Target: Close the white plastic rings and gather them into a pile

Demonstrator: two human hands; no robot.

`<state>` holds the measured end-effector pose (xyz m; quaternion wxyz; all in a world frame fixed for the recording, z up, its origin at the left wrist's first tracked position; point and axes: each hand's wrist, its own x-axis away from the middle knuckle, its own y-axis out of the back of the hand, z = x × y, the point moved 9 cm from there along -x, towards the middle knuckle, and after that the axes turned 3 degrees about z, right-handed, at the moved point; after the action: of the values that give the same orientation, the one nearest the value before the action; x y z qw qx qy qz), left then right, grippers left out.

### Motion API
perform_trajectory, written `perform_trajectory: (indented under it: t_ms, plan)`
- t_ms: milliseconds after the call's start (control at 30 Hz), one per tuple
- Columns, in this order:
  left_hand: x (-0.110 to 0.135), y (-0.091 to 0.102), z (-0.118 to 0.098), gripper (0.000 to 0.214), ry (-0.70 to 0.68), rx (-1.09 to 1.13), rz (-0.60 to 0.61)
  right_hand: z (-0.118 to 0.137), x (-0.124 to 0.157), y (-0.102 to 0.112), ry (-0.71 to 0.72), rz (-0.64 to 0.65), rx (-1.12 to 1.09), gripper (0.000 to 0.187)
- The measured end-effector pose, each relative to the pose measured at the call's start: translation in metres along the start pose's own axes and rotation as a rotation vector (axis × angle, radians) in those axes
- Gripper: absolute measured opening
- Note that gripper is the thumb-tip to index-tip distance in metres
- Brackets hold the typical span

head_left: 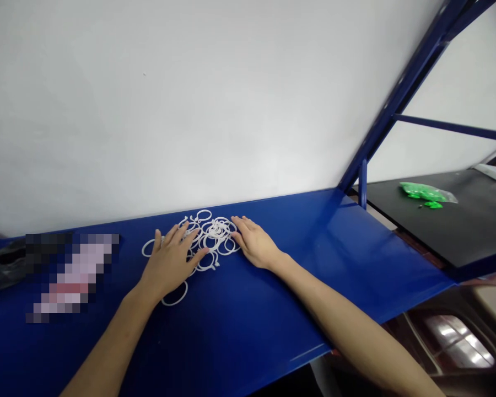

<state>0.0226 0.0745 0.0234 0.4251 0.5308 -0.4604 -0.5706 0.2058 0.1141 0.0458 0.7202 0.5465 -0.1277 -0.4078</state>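
A loose pile of white curtain rings (pixel 218 230), several of them with small clip or eyelet ends, lies on the blue shelf (pixel 248 331). My left hand (pixel 169 262) is spread flat over the left side of the pile, its fingers apart and partly hiding the rings under it. At the pile's right edge, my right hand (pixel 254 242) rests with fingers stretched out, touching or very close to the outer rings. One stray ring (pixel 186 289) sits in front of the pile, just right of my left wrist. Neither hand grips a ring.
A pixelated pale item (pixel 76 275) and a dark bag-like thing (pixel 4 264) lie on the left. A white wall backs the shelf. Blue frame posts (pixel 362 182) rise at the right, beyond which a black shelf (pixel 430 231) bears a bag of green pieces (pixel 424 192).
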Motion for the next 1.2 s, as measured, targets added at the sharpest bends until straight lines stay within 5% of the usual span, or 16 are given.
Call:
perform_trajectory:
  t_ms: [267, 467, 767, 1000, 1200]
  plan:
    - [0.001, 0.023, -0.001, 0.058, 0.021, -0.068, -0.142, -0.012, 0.006, 0.011, -0.145, 0.032, 0.245, 0.038]
    - [0.010, 0.060, -0.029, 0.039, -0.184, 0.034, -0.379, -0.010, 0.007, 0.007, -0.113, 0.083, 0.315, 0.037]
    - [0.020, 0.061, -0.064, 0.025, -0.362, 0.237, -0.342, -0.007, 0.000, 0.010, -0.091, 0.013, 0.346, 0.021]
    - [0.018, 0.064, -0.048, 0.044, -0.163, 0.266, -0.380, 0.035, 0.014, 0.031, 0.154, -0.190, -0.179, 0.020]
    - [0.014, 0.053, -0.040, 0.045, 0.000, 0.762, -0.192, 0.044, 0.024, 0.026, 0.174, -0.203, -0.629, 0.035]
